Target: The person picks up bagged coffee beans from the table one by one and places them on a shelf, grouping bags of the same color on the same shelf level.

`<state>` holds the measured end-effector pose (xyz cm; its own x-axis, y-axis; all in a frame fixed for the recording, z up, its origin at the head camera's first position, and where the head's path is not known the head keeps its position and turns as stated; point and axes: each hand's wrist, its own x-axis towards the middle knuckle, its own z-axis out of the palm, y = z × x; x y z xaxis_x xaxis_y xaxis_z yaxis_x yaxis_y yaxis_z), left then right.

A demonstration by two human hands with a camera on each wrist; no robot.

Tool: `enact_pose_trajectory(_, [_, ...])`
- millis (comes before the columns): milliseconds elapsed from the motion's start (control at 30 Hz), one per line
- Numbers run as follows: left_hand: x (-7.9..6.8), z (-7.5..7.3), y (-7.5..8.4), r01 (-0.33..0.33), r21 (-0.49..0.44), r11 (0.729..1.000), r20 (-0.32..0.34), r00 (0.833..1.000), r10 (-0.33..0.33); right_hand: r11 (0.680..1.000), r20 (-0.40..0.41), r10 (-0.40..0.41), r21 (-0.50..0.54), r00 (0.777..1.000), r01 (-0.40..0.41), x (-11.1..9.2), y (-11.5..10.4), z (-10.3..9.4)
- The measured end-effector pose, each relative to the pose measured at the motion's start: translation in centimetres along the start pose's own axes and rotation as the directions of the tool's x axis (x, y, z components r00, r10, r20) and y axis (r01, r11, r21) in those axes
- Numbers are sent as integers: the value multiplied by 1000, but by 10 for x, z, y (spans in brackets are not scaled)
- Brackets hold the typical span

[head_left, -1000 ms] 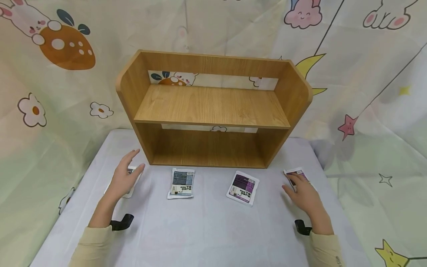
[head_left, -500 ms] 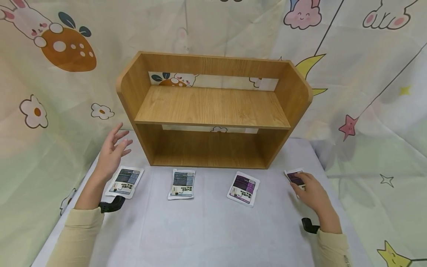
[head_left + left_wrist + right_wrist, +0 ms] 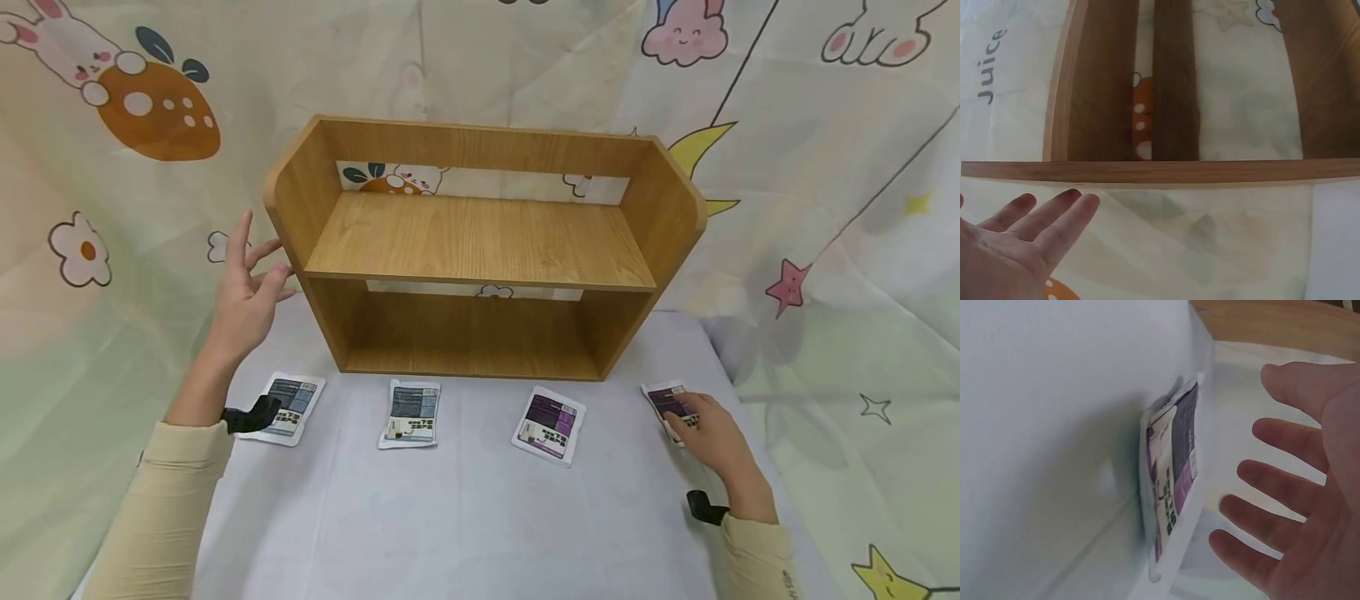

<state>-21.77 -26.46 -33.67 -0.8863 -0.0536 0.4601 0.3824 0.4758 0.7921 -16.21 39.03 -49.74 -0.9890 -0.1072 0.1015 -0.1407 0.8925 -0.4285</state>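
My left hand (image 3: 246,304) is raised at the left side of the wooden shelf (image 3: 480,242), fingers spread, with fingertips close to its side panel. In the left wrist view its straight fingers point at the panel edge and hold nothing. My right hand (image 3: 712,435) hovers over a purple-labelled packet (image 3: 1172,469) at the table's right. The right wrist view shows the fingers extended and apart from this packet, which lies on the cloth. Partly behind my left wrist lies a blue-labelled packet (image 3: 296,402).
Between the hands lie another blue-labelled packet (image 3: 411,414) and another purple-labelled packet (image 3: 549,425), in front of the two-tier shelf. A white cloth (image 3: 480,517) covers the table. Printed fabric (image 3: 847,250) hangs behind and at both sides.
My left hand has moved from over the left packet up and away to the shelf's side, uncovering much of that packet. My right hand has shifted slightly right and toward me, still over its packet.
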Motion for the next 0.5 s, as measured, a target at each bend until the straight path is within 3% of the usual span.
enact_pose_trajectory(167, [19, -2, 9, 5, 46, 999, -15, 1000, -4, 1000, -11, 11, -1, 1000, -11, 1, 7, 0])
enact_pose_trajectory(300, [33, -5, 17, -36, 54, 998, -20, 999, 37, 1000, -34, -1, 6, 999, 1, 4, 15, 1])
enact_pose_trajectory(500, [47, -9, 28, -55, 147, 988, -9, 998, 57, 999, 9, 19, 35, 1000, -19, 10, 23, 4])
